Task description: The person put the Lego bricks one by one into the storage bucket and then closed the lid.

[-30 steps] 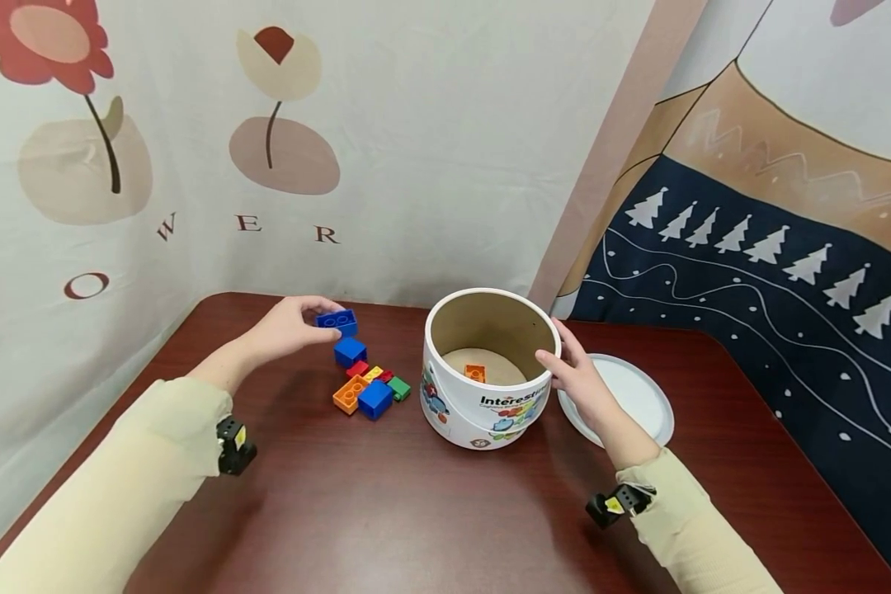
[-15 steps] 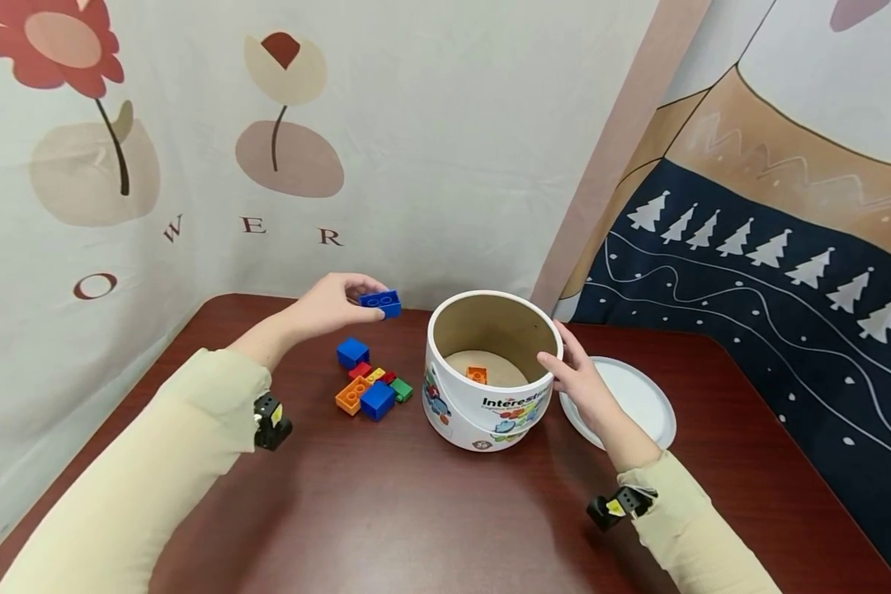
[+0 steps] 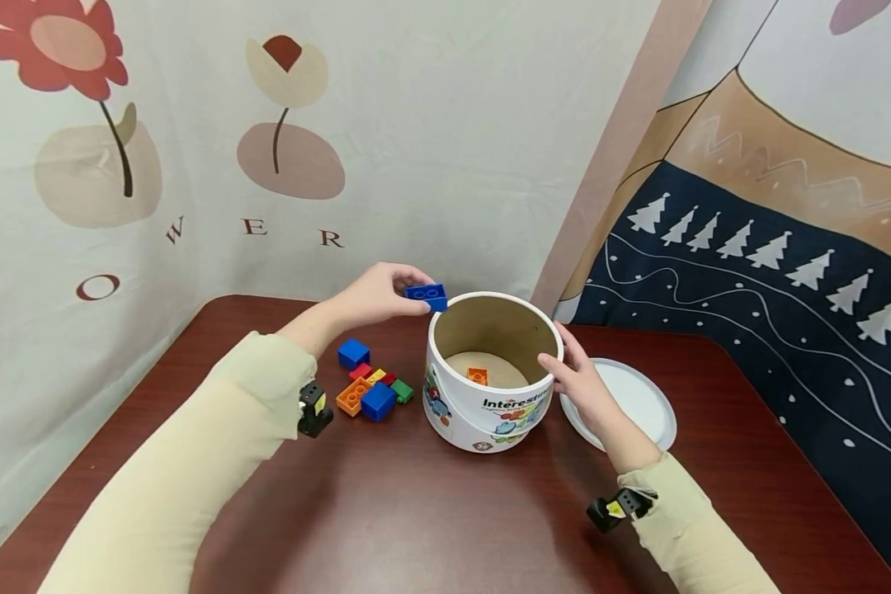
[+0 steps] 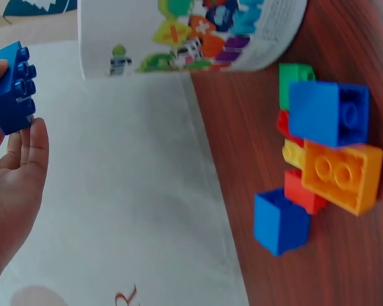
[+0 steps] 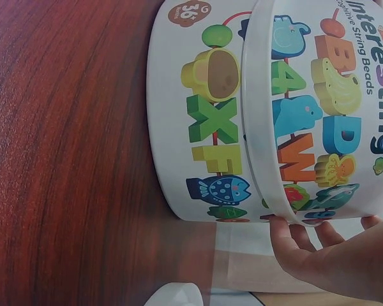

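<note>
My left hand (image 3: pixel 374 297) pinches a blue toy brick (image 3: pixel 426 297) between thumb and fingers, at the upper left of the white bucket's rim. In the left wrist view the brick's studs face right. The bucket (image 3: pixel 453 412) stands upright, with an orange brick (image 3: pixel 478 376) on its floor. My right hand (image 3: pixel 582 384) holds the bucket's right side near the rim. Left of the bucket lie loose bricks: a blue one (image 3: pixel 353 353), another blue one (image 3: pixel 378 401), an orange one (image 3: pixel 349 396), a green one (image 3: pixel 402 390), a yellow one (image 3: pixel 374 375) and red ones (image 4: pixel 304 192).
A round white lid (image 3: pixel 642 404) lies on the brown table (image 3: pixel 416 520) to the right of the bucket, partly behind my right forearm. A pale printed curtain (image 3: pixel 431 165) rises along the table's back edge, and a dark blue patterned cloth (image 3: pixel 728 289) hangs at the right.
My left hand has carried the blue brick rightward, from above the loose bricks to the bucket's rim. The right hand and the bucket have stayed in place.
</note>
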### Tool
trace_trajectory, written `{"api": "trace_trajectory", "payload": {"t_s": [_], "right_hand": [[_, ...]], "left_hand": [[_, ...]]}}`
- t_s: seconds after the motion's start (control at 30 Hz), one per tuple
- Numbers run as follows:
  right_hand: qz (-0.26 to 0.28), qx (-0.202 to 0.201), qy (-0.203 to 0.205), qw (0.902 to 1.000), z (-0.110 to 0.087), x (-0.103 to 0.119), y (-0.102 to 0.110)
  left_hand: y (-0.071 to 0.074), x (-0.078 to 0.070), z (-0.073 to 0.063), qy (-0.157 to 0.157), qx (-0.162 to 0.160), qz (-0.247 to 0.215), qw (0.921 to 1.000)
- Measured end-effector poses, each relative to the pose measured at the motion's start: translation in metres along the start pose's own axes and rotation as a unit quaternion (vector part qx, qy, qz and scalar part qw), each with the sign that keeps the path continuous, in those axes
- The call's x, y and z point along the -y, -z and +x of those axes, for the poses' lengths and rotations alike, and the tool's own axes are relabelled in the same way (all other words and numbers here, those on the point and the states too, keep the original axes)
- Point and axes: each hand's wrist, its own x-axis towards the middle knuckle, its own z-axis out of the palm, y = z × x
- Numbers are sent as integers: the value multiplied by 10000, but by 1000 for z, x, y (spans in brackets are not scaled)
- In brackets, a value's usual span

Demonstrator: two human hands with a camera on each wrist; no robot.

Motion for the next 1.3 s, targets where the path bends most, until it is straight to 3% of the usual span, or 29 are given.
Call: {"api": "trace_trajectory", "payload": {"t_s": [0.5,0.77,1.03,1.3], "right_hand": [[44,18,0,10000,1,-3,1],[35,37,8,10000,1,-1,1],[20,38,15,10000,1,-1,0],[10,32,-12,10000,1,-2,0]], "left_hand": [[-38,-26,23,-315,469,-407,9976],[-51,-30,27,-352,547,-411,9970],[-54,-25,27,-425,525,-448,9967],[-38,-13,19,-458,-19,-558,9974]]}}
